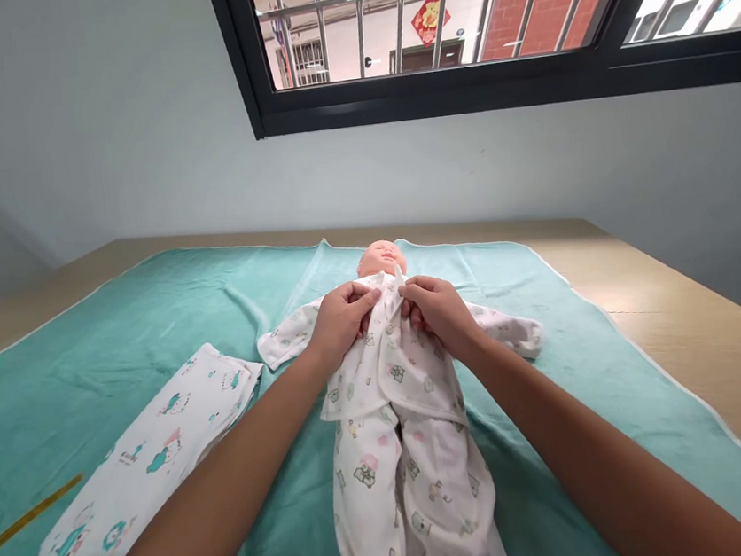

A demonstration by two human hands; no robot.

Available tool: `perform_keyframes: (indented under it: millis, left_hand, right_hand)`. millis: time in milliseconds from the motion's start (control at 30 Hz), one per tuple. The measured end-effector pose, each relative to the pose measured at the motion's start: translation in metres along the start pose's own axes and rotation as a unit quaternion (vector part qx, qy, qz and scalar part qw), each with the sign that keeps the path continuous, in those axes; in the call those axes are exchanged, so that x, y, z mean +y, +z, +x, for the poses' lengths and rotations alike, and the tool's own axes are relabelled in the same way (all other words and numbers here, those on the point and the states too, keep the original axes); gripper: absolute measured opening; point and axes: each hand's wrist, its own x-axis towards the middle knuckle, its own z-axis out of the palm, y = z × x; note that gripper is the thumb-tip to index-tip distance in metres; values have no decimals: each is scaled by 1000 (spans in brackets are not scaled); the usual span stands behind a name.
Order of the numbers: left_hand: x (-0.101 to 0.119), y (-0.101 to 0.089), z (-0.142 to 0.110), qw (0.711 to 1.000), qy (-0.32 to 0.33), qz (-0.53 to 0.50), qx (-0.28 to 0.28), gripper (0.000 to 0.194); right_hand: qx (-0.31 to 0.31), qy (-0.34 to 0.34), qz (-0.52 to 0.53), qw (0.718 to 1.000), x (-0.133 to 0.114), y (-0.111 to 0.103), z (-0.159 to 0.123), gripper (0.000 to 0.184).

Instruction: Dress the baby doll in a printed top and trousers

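Note:
A baby doll (380, 257) lies on its back on a teal towel (150, 339), dressed in a white printed baby suit (404, 453). My left hand (342, 321) is closed on the left flap of the suit's top at the doll's chest. My right hand (438, 310) pinches the right flap just beside it. Both hands meet under the doll's chin, and the fabric bunches between the fingers. The suit's sleeves spread out to either side.
A folded white printed garment (156, 454) lies on the towel to the left of the doll. A yellow strip (27, 521) crosses the towel's left edge. The towel covers a wooden table (699, 339) against a grey wall under a barred window (489, 23).

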Motion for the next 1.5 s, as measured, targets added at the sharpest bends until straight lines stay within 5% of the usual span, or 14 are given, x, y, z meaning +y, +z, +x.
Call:
perform_keyframes:
  millis: [400,600,733,933,1267,1500]
  left_hand:
    - [15,9,-8,999,-32,-40,-17,22]
    - [11,14,-9,996,41,77,8,18]
    - [8,15,-9,991,64,116,15,16]
    - [10,13,-7,1000,-10,23,-11,19]
    - [7,13,-7,997,20,65,26,23]
    - [6,11,-3,993,43,101,32,14]
  right_hand:
    - [-32,-33,85,995,9,-3,-1,27]
    - [-49,-29,151,987,15,-6,2,32]
    - [-51,-24,112,992,14,-7,3,28]
    - [-44,-35,5,998,10,-3,0,35]
    - [-41,-84,59,994,16,-3,1,13]
    - [-8,-98,-4,995,16,-2,-2,21]
